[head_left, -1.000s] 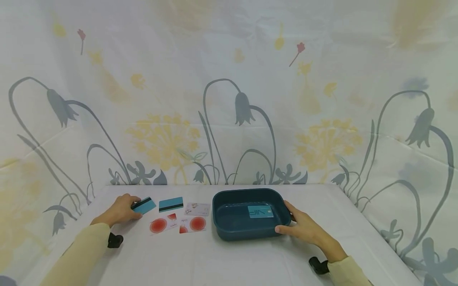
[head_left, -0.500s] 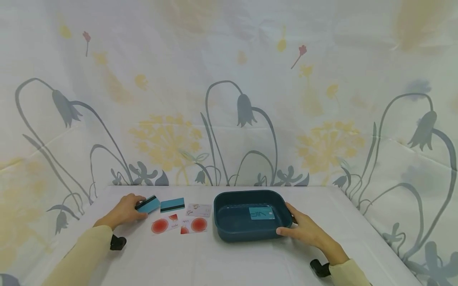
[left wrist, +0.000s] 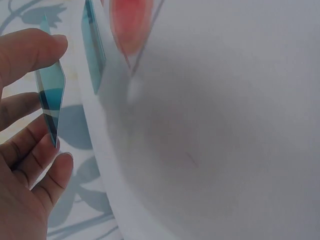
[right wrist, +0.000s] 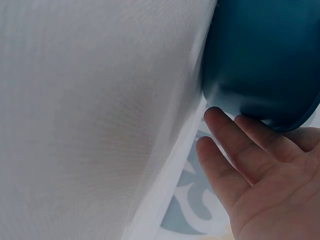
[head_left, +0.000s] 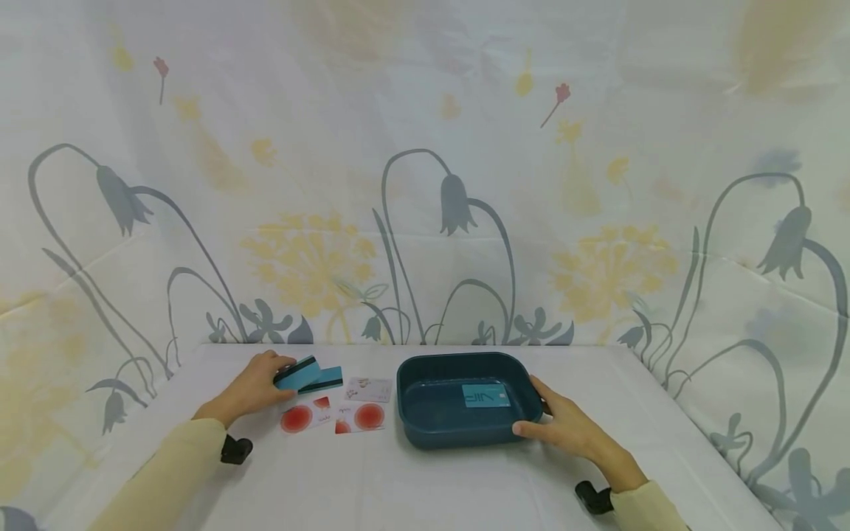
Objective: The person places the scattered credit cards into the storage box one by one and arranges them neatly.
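My left hand (head_left: 255, 385) pinches a blue plastic card (head_left: 299, 375) with a black stripe, held tilted. The left wrist view shows this card edge-on between thumb and fingers. In the head view it overlaps a second blue striped card (head_left: 330, 379) on the table. My right hand (head_left: 564, 426) touches the right end of a dark teal basin (head_left: 458, 436), thumb at the near corner and index finger by the rim. Its other fingers look extended in the right wrist view, beside the basin wall (right wrist: 260, 60). A blue VIP card (head_left: 486, 396) lies inside the basin.
Two white cards with red circles, a left one (head_left: 296, 420) and a right one (head_left: 368, 417), lie near the left hand. A pale patterned card (head_left: 369, 389) is close to the basin's left side. A white cloth covers the table (head_left: 412, 487); a flower-printed curtain (head_left: 425, 184) hangs behind.
My left hand has moved right with the blue card, which now overlaps the other striped card in the head view. The right hand has stayed at the basin.
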`<state>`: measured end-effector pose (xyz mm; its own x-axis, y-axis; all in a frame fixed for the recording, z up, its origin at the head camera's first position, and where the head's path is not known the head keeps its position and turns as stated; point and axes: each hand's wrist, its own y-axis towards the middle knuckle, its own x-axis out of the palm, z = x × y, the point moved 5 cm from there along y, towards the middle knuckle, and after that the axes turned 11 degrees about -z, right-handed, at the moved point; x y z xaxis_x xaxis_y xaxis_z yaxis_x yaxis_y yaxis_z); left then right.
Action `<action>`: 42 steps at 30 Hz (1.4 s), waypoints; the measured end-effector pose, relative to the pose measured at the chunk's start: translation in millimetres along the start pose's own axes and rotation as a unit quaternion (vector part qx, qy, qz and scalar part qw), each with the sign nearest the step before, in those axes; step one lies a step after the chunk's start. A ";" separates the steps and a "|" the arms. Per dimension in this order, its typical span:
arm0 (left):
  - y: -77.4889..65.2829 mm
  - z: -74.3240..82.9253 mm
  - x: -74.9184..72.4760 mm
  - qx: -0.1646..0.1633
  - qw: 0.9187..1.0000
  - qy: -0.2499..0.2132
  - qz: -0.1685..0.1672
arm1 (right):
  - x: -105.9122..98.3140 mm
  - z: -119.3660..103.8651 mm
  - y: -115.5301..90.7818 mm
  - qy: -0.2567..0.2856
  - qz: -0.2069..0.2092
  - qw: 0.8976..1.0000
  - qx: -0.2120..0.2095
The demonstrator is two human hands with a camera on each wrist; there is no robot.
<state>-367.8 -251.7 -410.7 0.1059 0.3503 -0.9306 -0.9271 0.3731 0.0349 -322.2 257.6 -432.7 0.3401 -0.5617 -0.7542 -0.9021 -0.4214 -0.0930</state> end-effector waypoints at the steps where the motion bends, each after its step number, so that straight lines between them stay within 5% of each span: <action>1: 1.1 2.5 0.4 0.005 1.000 0.003 0.002 | 0.0 -0.2 0.0 -0.001 0.000 1.000 -0.001; 15: 14.9 39.2 8.3 0.040 0.999 0.009 0.002 | 0.5 -0.6 0.7 0.002 0.001 1.000 -0.002; 30: 31.9 87.2 6.4 0.112 0.994 0.002 0.006 | -0.3 1.9 0.8 -0.004 0.002 1.000 -0.002; 42: 47.8 116.0 11.8 0.126 0.992 -0.002 -0.013 | 0.6 -0.4 -0.1 0.010 0.004 1.000 -0.010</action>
<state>-369.1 -130.1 -377.8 0.1295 0.3405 -0.9313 -0.8053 0.5841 0.1016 -321.8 257.0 -432.9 0.3377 -0.5789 -0.7422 -0.8995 -0.4306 -0.0735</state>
